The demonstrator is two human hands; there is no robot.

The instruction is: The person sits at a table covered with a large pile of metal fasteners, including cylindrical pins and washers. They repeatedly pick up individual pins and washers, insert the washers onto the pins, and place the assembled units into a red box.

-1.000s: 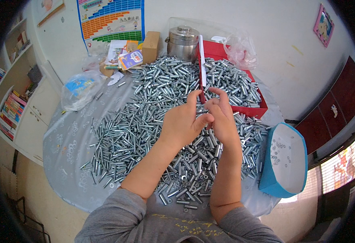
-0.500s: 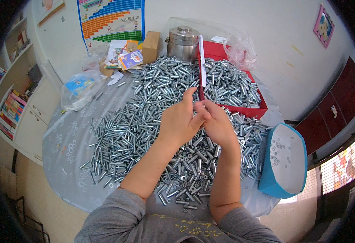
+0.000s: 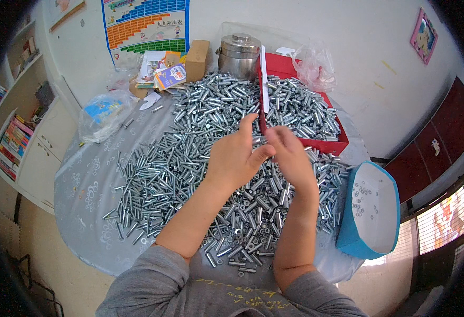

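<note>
My left hand (image 3: 233,158) is over the middle of a large pile of silver anchor bolts (image 3: 160,171). Its index finger points up and the thumb reaches right; the other fingers are curled. A short shiny bolt (image 3: 259,140) shows at the gap between thumb and index finger, mostly hidden by the hand. My right hand (image 3: 293,158) is just right of that bolt, its fingers bent and smeared by motion. Whether it holds anything cannot be made out. Loose sleeves, nuts and washers (image 3: 250,245) lie among the bolts below my hands.
A red box (image 3: 343,138) full of metal sleeves stands behind my right hand. To the right is a blue bin (image 3: 372,245) with small washers. A steel pot (image 3: 239,55), a cardboard box (image 3: 196,61), booklets (image 3: 169,77) and a plastic bag (image 3: 105,117) line the table's back.
My right hand has moved slightly right, away from the left thumb, and its fingers have parted from the left hand. My left hand stays nearly in place.
</note>
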